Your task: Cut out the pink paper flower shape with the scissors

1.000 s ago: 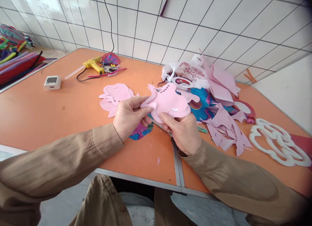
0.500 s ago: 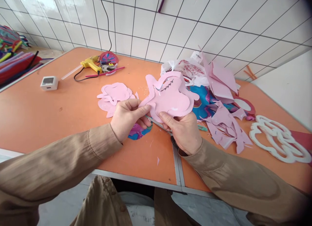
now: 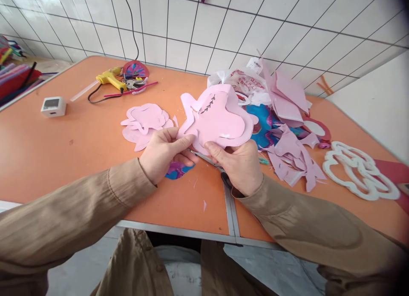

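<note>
Both hands hold up a pink paper cutout (image 3: 220,117) with wavy edges, a raised pink rim along its border and a dark leafy sprig drawn near the top. My left hand (image 3: 164,153) pinches its lower left edge between thumb and fingers. With thumb on top, my right hand (image 3: 238,164) grips the bottom edge. Scissors (image 3: 226,179) show partly beneath the cutout by my right hand; whether they lie on the table or against the hand I cannot tell. Left of the cutout rest other layered pink cutouts (image 3: 145,117). A blue and purple piece (image 3: 179,170) lies below, partly hidden.
On the orange table (image 3: 79,159), a yellow glue gun (image 3: 110,79) and a small white box (image 3: 53,106) stand at left. Pink paper scraps (image 3: 295,155), folded pink sheets (image 3: 286,91), a plastic bag (image 3: 246,85) and white cloud-shaped outlines (image 3: 358,172) are at right. Tiled wall behind.
The view has shifted slightly, so the table's contents sit a little further left and higher. The hands keep the same grip on the cutout, which is tilted slightly differently.
</note>
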Available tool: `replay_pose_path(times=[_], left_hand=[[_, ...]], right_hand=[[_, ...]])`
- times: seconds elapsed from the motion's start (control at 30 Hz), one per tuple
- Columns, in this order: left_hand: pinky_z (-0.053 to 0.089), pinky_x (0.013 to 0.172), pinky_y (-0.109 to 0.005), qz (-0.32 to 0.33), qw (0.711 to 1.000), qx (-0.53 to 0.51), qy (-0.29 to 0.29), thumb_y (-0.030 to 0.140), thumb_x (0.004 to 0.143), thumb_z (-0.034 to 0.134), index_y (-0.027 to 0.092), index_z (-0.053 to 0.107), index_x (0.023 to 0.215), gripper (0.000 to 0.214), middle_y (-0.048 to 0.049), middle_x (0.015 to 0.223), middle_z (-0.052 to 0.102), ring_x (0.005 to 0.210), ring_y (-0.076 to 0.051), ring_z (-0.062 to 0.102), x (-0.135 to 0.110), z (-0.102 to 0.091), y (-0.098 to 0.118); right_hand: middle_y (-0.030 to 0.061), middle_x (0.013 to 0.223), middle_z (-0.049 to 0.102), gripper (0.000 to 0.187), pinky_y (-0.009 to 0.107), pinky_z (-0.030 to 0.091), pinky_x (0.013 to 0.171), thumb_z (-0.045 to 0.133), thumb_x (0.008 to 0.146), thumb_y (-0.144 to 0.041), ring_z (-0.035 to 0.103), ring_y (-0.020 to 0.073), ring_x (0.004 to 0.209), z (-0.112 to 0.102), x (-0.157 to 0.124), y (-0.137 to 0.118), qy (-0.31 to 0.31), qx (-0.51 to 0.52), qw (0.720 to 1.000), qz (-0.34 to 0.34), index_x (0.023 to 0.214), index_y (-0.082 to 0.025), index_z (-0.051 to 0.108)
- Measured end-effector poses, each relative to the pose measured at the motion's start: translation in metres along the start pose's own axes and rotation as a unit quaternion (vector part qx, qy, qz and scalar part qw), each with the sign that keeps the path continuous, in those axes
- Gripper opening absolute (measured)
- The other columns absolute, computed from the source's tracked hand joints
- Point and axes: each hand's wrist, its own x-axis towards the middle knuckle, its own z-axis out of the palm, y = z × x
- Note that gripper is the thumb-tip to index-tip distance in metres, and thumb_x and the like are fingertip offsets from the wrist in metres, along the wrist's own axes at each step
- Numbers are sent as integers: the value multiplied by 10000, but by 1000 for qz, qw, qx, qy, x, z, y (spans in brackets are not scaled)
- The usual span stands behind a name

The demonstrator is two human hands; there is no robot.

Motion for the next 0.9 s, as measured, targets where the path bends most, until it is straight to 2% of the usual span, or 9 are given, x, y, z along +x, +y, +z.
replay_pose_path(times=[0.13,0.3,0.4,0.53,0.73,0.9], left_hand=[[524,454,-162,-3,1000,-3,4,98,794,735,92,632,753,111,-49,548,696,435,-103,634,1,1,1],[552,492,-189,30,998,46,28,143,704,826,95,666,795,190,-52,600,722,510,-135,681,0,2,-1],[557,503,-196,47,997,58,32,177,679,848,97,675,771,212,-51,615,728,513,-135,682,0,2,-2],[561,512,-203,57,996,59,27,202,673,852,104,681,760,215,-54,625,735,521,-140,689,-1,2,-3],[533,472,-191,83,995,50,30,165,687,822,113,676,734,163,-38,590,722,480,-127,664,-2,2,-2],[540,482,-194,92,993,55,45,174,686,827,108,672,738,177,-42,593,723,494,-136,676,-2,3,-1]], right_hand=[[-22,487,536,269,288,404,446,687,779,-298,449,121,450,-1,1,-2,-5,26,999,20,557,-226,551],[-17,485,522,288,296,420,471,720,782,-293,435,124,472,-1,0,-6,-7,19,1000,12,559,-235,547],[-21,496,528,291,290,410,459,737,780,-328,441,121,472,-1,0,-6,-14,29,999,29,572,-234,558],[-26,484,517,342,289,381,460,741,783,-379,447,110,453,-1,-1,-1,-37,98,992,63,540,-223,559],[-3,488,546,423,290,339,459,650,856,-489,468,116,463,-3,-2,5,-66,164,981,84,541,-217,575],[13,481,586,368,295,358,467,681,810,-420,492,117,462,-6,-3,1,-79,154,981,93,514,-214,607]])
